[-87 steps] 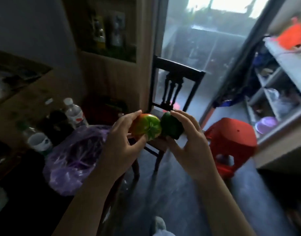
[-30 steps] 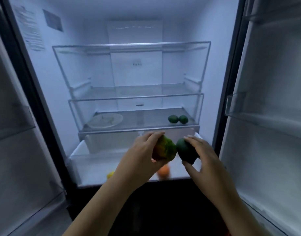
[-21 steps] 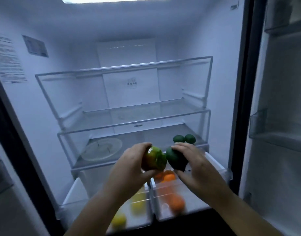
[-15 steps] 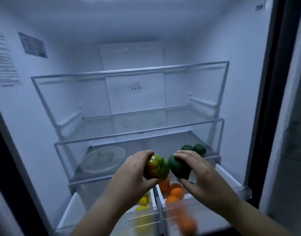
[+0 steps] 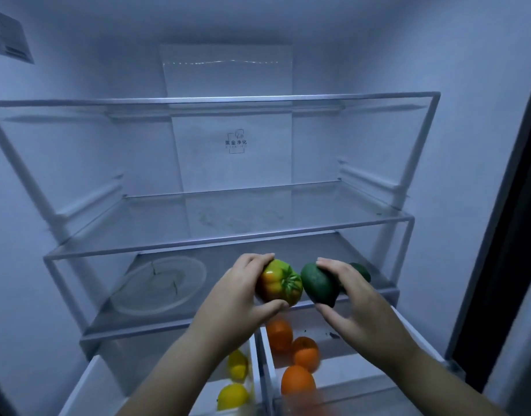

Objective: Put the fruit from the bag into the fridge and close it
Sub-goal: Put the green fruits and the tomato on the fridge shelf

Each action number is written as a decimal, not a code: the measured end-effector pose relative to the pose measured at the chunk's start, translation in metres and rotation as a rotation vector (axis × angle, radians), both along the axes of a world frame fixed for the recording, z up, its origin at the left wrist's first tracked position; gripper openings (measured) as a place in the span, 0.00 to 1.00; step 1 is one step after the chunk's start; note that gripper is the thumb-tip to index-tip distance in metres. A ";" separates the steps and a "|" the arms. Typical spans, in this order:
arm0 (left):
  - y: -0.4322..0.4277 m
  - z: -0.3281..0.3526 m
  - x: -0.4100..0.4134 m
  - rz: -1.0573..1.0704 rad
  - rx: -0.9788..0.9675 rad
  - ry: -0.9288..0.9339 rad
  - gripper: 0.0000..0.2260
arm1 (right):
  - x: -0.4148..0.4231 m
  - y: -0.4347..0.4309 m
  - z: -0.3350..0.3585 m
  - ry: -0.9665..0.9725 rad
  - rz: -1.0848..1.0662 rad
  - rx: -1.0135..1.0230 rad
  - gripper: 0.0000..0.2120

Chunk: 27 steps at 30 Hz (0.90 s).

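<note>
Orange-yellow fruit (image 5: 277, 285) with green stripes; dark green avocado (image 5: 318, 285); perhaps whitish plate (image 5: 159, 283)

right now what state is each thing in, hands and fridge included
left hand, gripping the orange-green fruit
right hand, gripping the dark green fruit
fridge, open
left drawer, pulled out, lemons inside
right drawer, pulled out, oranges inside
plate, lying flat on the lowest shelf
loose green fruit, resting on that shelf, partly hidden by the right hand

Clear plate (image 5: 159, 285) lies flat, low at left
Dark marks cross its round face; high at the far left, a printed label (image 5: 9, 37) shows, partly cut off.
</note>
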<state>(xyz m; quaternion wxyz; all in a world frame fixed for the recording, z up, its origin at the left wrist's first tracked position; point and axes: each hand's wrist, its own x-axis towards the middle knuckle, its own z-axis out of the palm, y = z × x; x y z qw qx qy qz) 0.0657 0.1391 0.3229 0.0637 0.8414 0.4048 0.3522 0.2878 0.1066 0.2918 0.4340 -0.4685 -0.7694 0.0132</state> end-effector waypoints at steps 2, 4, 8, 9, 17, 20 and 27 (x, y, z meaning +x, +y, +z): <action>0.010 0.003 0.004 0.010 -0.011 -0.015 0.32 | 0.008 0.013 -0.003 -0.034 0.000 -0.006 0.28; 0.021 0.006 0.007 0.021 -0.015 -0.047 0.32 | 0.017 0.027 -0.006 -0.057 -0.016 -0.013 0.28; 0.043 0.014 0.017 0.071 -0.021 -0.128 0.32 | 0.035 0.055 -0.019 -0.104 -0.052 -0.063 0.25; 0.047 0.015 0.021 0.082 -0.026 -0.151 0.32 | 0.039 0.062 -0.023 -0.116 -0.063 -0.082 0.24; 0.080 0.025 0.045 0.130 0.016 -0.204 0.28 | 0.053 0.114 -0.050 -0.155 0.010 -0.162 0.20; 0.091 0.028 0.057 0.147 -0.018 -0.262 0.25 | 0.056 0.130 -0.063 -0.178 -0.022 -0.164 0.21; 0.119 0.022 0.081 0.195 -0.047 -0.304 0.23 | 0.057 0.152 -0.084 -0.179 -0.125 -0.174 0.25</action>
